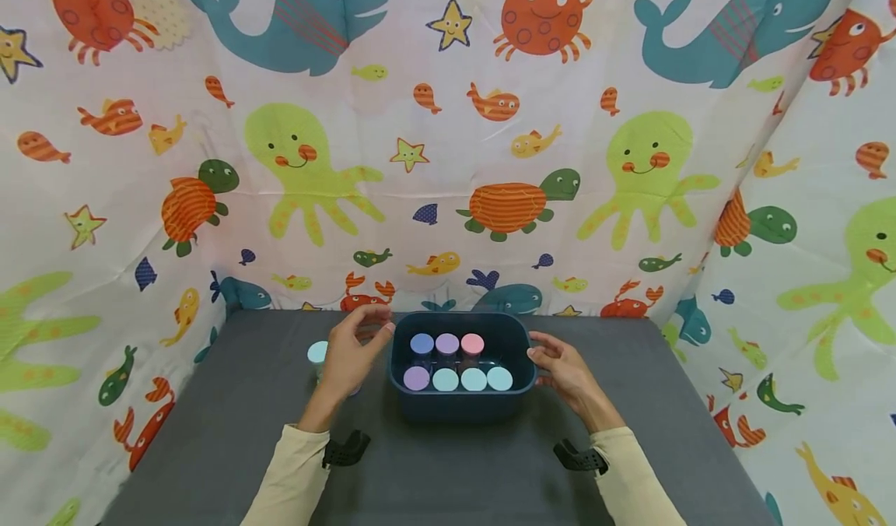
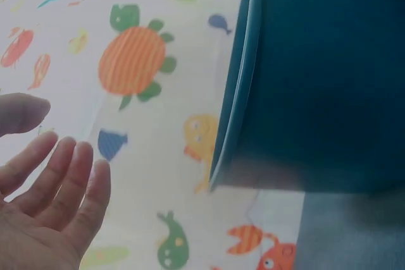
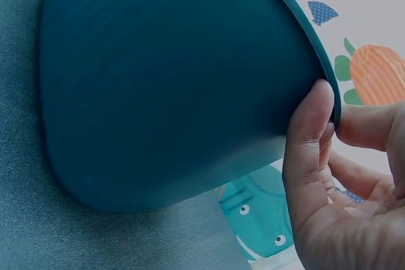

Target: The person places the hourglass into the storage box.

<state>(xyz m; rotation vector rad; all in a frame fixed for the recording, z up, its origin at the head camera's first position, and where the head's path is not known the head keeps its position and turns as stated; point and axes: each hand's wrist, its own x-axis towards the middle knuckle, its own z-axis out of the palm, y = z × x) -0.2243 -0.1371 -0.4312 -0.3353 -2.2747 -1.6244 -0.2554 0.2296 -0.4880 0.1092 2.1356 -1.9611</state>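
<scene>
seven jars [image 1: 458, 362] are already packed in the tub [image 1: 462, 408] near the worktop's far edge; its rim is pinched by the right hand [image 1: 567, 374], the left hand [image 1: 348, 355] is spread, one jar [image 1: 318, 352] is left outside.

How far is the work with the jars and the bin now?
Seven jars already stand in the bin. The right hand pinches the bin's rim; the left hand is open beside it. One light-blue jar remains outside, behind the left hand.

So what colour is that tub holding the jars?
Dark teal tub, clearest in the head view.
</scene>
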